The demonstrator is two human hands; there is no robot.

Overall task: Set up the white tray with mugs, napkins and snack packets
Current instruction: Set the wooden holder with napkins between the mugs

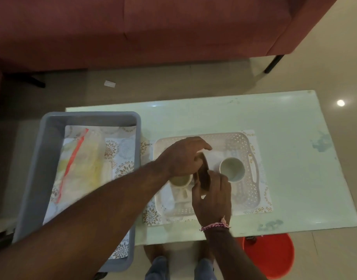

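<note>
A white perforated tray (244, 142) sits on a patterned mat on the glass table. Two white mugs stand in it: one upright at the right (232, 169), the other (180, 181) at the left, partly hidden under my left hand. A dark brown flat object (203, 174) is held on edge above the tray's middle. My left hand (183, 156) grips its top and my right hand (212, 197) grips its lower end. I cannot tell what the brown object is. Something white lies on the tray floor beneath the hands.
A grey bin (42, 158) at the table's left holds clear packets with a red strip (72, 160) on patterned paper. A red sofa (153, 27) stands beyond the table. A red round thing (272, 257) sits on the floor at the lower right.
</note>
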